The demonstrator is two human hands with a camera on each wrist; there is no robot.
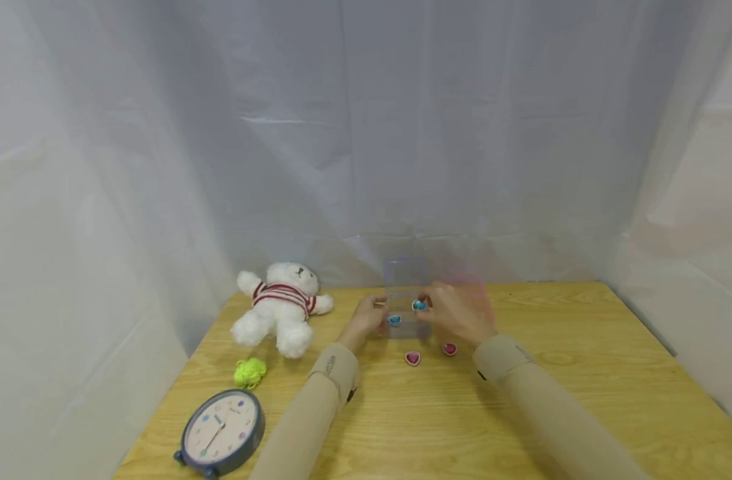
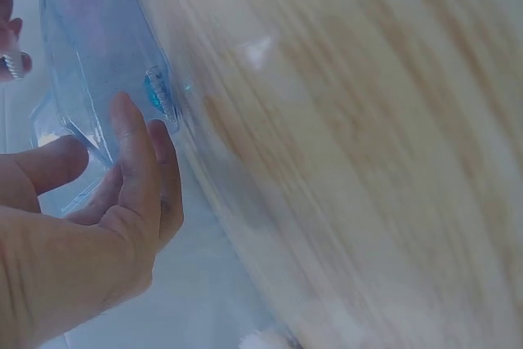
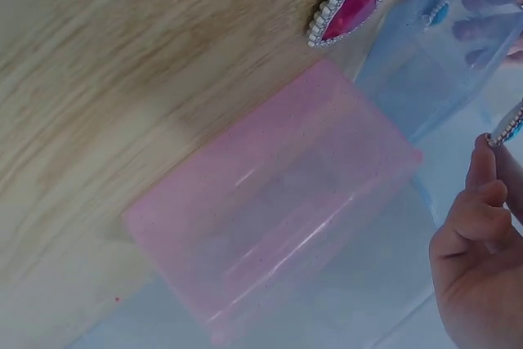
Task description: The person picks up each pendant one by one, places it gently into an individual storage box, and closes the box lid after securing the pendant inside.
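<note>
A see-through blue box (image 1: 407, 328) stands toward the back of the table, its lid raised behind it. My left hand (image 1: 371, 316) grips its left end, thumb and fingers about the corner in the left wrist view. One blue gem (image 2: 155, 91) with a beaded silver rim lies inside the box. Between thumb and fingertips, my right hand (image 1: 453, 313) pinches another blue gem (image 1: 419, 305) over the box. Two pink heart-shaped gems, a left one (image 1: 413, 359) and a right one (image 1: 449, 349), lie on the table in front.
A see-through pink box (image 3: 270, 194) stands just right of the blue one, partly behind my right hand. On the left are a white teddy bear (image 1: 280, 310) in a striped top, a neon yellow clump (image 1: 249, 372) and a round blue clock (image 1: 222, 432). Pale sheeting (image 1: 366, 133) hangs behind.
</note>
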